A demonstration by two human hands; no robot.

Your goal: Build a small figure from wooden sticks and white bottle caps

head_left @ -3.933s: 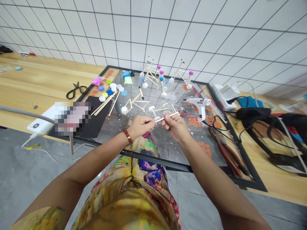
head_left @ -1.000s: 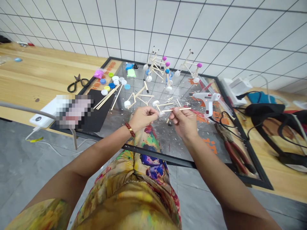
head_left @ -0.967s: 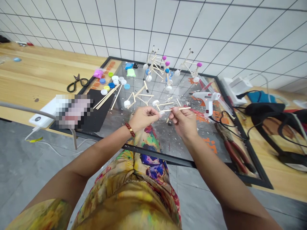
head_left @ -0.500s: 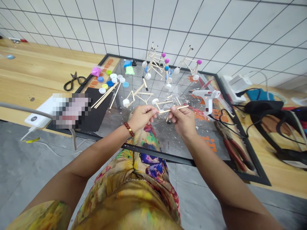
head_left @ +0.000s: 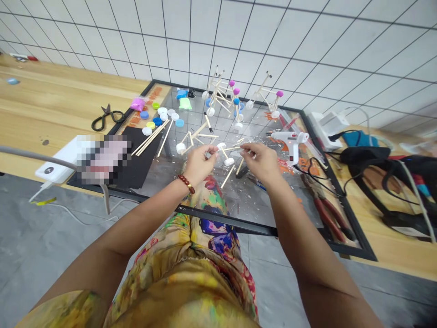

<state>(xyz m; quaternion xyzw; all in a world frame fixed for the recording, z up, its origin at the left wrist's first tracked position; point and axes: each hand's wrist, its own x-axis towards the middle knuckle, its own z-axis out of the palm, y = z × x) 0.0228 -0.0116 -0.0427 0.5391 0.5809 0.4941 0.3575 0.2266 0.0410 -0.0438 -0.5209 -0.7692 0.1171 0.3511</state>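
Observation:
My left hand [head_left: 200, 163] is closed in a pinch, its fingertips beside a white bottle cap. What it holds, if anything, is too small to make out. My right hand [head_left: 262, 158] is also pinched, with its tips at the end of a thin wooden stick [head_left: 232, 148]; I cannot tell whether it grips that end. Between the hands is a small stick piece with white caps [head_left: 229, 161] as wheels. A loose wooden stick [head_left: 227, 176] lies on the glass just below. Left of it stands a stick frame [head_left: 195, 135] with a white cap wheel.
Finished-looking stick models [head_left: 221, 93] with cap wheels stand at the back. A white glue gun [head_left: 291, 142] and red-handled pliers [head_left: 329, 214] lie right. Bottle caps [head_left: 157, 121], long sticks [head_left: 150, 139], scissors [head_left: 106, 117] and a power bank [head_left: 63, 159] are left.
The stick that was between both hands is out of them, and a stick now lies on the glass below. My hands have moved slightly up, revealing a second white cap.

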